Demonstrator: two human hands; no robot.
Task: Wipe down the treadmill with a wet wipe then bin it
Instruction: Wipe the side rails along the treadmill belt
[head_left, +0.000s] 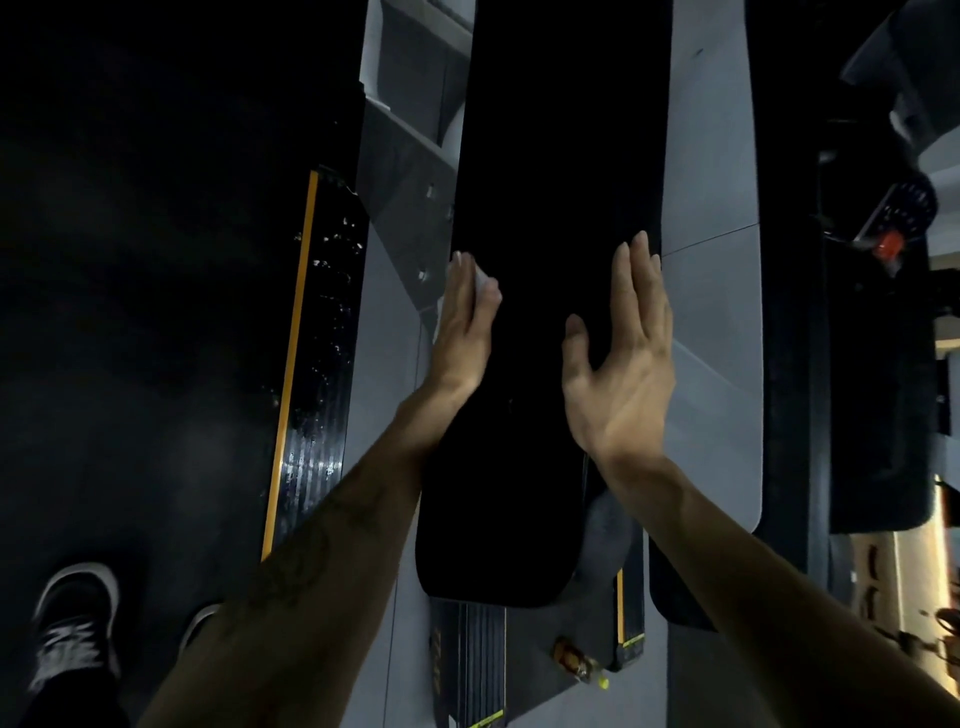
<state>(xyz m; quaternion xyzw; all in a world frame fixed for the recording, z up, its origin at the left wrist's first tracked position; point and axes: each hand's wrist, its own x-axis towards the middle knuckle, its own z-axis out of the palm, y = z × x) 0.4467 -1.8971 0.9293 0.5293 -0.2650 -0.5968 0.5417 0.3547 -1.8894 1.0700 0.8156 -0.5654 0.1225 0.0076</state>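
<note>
1. I saw a dim gym from a head camera looking steeply down. A long black panel (550, 260) of the treadmill (711, 208) ran from 12 o'clock down to 6 o'clock through the middle of the view, with grey side rails at either edge.
2. The left hand (465, 322) lay at the panel's 9 o'clock edge, fingers (460, 275) straight and pressed together, flattening a small pale wet wipe (482, 283) against the surface. Only a corner of the wipe showed beyond the fingertips.
3. The right hand (623, 353) rested flat toward the panel's 3 o'clock edge, fingers straight and close together, thumb spread wide, holding nothing.
4. I judged the wipe to be light, limp and damp, likely to bunch or slide out under a flat palm. It would be better pinched by a folded edge between thumb and fingers.
5. The panel looked rigid and smooth, so I expected it to take firm pressure.
6. A shoe (78, 623) stood on the dark floor at 7 o'clock. No bin was in view.
</note>
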